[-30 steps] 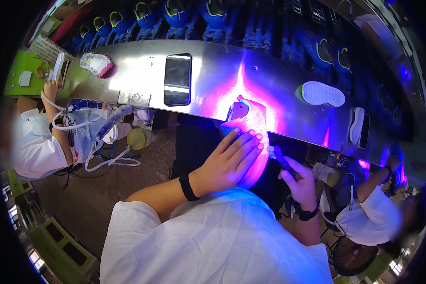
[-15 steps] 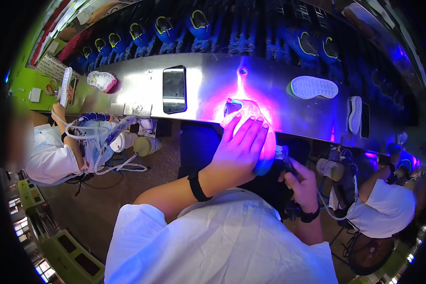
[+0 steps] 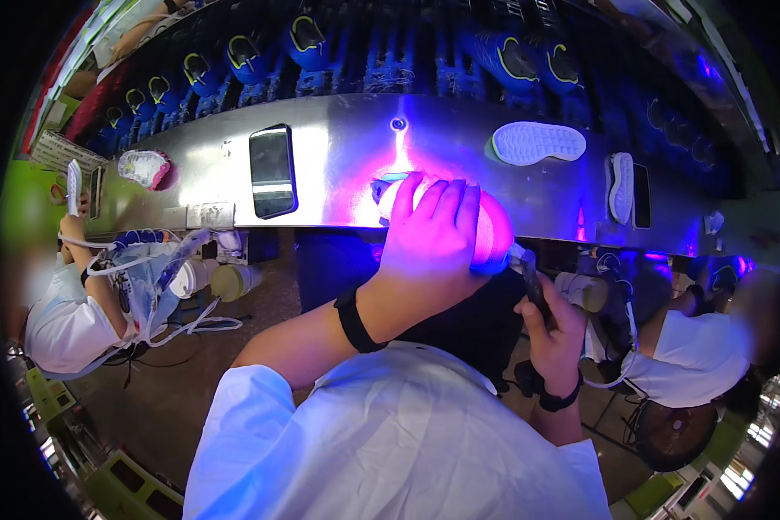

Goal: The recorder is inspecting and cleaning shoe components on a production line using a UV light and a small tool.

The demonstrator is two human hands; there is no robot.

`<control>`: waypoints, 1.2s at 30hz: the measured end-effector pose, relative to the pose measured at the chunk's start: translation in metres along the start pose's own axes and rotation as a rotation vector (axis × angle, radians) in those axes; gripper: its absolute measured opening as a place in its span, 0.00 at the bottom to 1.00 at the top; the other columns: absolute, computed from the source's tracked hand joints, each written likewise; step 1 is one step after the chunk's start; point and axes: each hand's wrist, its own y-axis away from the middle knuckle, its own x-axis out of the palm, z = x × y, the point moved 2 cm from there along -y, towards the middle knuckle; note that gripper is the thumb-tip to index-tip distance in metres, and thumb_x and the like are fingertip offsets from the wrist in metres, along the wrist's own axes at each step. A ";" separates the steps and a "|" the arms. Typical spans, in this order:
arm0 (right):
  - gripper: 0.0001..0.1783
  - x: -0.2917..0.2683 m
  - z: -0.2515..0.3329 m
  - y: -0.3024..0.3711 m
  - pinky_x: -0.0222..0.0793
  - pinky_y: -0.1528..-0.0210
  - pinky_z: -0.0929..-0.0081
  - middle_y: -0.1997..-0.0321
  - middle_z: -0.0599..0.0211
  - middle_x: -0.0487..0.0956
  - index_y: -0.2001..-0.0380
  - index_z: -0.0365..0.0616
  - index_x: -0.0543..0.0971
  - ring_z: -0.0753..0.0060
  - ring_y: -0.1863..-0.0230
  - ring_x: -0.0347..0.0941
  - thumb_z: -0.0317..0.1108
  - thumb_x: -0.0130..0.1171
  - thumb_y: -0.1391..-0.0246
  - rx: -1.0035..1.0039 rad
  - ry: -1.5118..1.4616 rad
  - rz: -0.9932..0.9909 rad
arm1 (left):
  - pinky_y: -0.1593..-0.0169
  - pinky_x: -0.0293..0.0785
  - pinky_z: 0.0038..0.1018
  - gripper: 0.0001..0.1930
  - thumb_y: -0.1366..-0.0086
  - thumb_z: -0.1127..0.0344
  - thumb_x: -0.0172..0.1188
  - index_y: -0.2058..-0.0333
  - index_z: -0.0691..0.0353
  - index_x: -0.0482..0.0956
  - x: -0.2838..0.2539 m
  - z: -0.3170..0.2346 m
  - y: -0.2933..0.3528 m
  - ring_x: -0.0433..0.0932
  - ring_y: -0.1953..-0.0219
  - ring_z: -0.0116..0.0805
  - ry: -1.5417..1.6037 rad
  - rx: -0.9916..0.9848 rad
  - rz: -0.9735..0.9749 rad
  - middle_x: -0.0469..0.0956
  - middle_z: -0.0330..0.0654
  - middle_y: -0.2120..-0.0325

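Observation:
My left hand is wrapped over a shoe upper at the near edge of the metal bench. Pink and violet light floods the shoe, washing out its true colour. Its dark collar opening shows at the left end, while the rounded toe points right. In my right hand is a brush with a dark handle. The pale bristle end of this brush meets or nearly meets the toe; exact contact is hard to make out.
On the bench lie a phone, a white sole, another sole beside a dark device, and a pale shoe part. Blue shoes line a dark rack behind. Co-workers sit left and right; pots and hoses hang below the bench.
The shoe has turned, its toe swinging from toward me to the right, and my left hand turned with it. My right hand and brush stay by the toe. The whole view has shifted slightly.

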 end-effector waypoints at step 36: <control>0.25 0.003 0.062 -0.089 0.72 0.58 0.79 0.60 0.70 0.81 0.40 0.36 0.77 0.80 0.65 0.75 0.27 0.66 0.40 -0.154 -0.140 0.222 | 0.37 0.72 0.40 0.54 0.51 0.56 0.80 0.30 0.68 0.59 -0.062 0.066 0.031 0.77 0.39 0.47 0.576 -0.039 0.426 0.75 0.54 0.41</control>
